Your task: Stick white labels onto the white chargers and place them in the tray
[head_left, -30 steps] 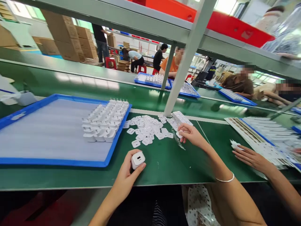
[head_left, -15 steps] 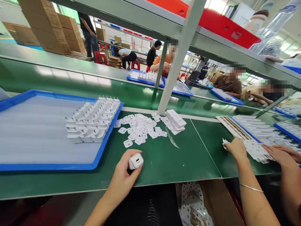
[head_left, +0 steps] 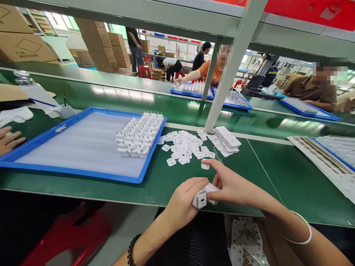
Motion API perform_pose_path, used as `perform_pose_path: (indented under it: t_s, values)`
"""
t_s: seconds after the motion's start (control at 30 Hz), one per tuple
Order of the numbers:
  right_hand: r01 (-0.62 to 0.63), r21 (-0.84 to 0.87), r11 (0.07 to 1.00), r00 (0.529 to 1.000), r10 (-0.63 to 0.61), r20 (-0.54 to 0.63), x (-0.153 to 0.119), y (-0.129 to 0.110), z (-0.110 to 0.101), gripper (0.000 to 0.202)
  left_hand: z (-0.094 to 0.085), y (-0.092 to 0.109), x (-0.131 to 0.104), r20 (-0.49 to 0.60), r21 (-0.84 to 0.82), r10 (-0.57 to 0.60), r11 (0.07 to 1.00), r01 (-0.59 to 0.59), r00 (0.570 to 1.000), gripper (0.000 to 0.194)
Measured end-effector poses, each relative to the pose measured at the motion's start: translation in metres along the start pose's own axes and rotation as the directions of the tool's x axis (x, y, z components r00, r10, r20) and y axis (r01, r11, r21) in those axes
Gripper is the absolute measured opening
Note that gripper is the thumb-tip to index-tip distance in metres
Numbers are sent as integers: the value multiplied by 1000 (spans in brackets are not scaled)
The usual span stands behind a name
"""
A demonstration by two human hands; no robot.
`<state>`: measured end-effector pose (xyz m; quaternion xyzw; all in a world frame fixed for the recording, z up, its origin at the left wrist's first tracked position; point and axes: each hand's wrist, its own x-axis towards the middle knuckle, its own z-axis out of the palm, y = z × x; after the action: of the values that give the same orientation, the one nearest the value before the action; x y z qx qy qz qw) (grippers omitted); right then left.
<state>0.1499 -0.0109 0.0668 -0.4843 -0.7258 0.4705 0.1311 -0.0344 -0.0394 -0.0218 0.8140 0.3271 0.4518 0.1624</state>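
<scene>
My left hand (head_left: pixel 185 199) is wrapped round a white charger (head_left: pixel 202 200), whose end face with a dark port slot points toward me. Just right of it, my right hand (head_left: pixel 233 181) grips a second white charger housing (head_left: pixel 213 190), partly hidden by the thumb and fingers. The right index finger reaches out to a small white face plate (head_left: pixel 205 165) and touches it. Beyond the hands lies a loose pile of white face plates (head_left: pixel 183 146) with slots. A block of stacked white pieces (head_left: pixel 227 139) sits beside that pile.
Left stands a blue-rimmed tray (head_left: pixel 141 177) with rows of white pronged housings (head_left: pixel 140 135) at its right side. A slanted metal post (head_left: pixel 222 92) rises behind the pile. Another person's hand (head_left: pixel 9 140) is at far left. White sheets (head_left: pixel 327 170) lie at right.
My right hand has come from the sheets at right to beside my left hand, bringing a white housing. Its index finger now touches a face plate. The view has swung right to left.
</scene>
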Motion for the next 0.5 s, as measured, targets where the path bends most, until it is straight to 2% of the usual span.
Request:
perform_pose_path:
  t_s: [0.17,0.23,0.3,0.4,0.47,0.5]
  values:
    - [-10,37,999,995,7,100,9,-5,-4,87,-9,4,-6,20,-92,-94,991,96,995,35]
    - [-46,111,993,984,26,176,10,-7,-8,87,-13,5,-6,-19,-163,-209,965,203,978,28]
    - [-50,221,974,983,8,186,10,-6,-9,85,-16,4,-5,-112,-239,-352,917,318,929,24]
    - [32,341,940,996,-60,72,15,-2,-2,67,-17,2,-4,-183,-336,-471,855,395,863,29]
    - [121,361,925,990,-86,-110,21,3,7,38,-17,1,-4,-157,-422,-528,800,427,834,31]
    - [169,360,918,971,-93,-219,24,6,11,28,-17,0,-4,-143,-461,-556,769,442,819,31]
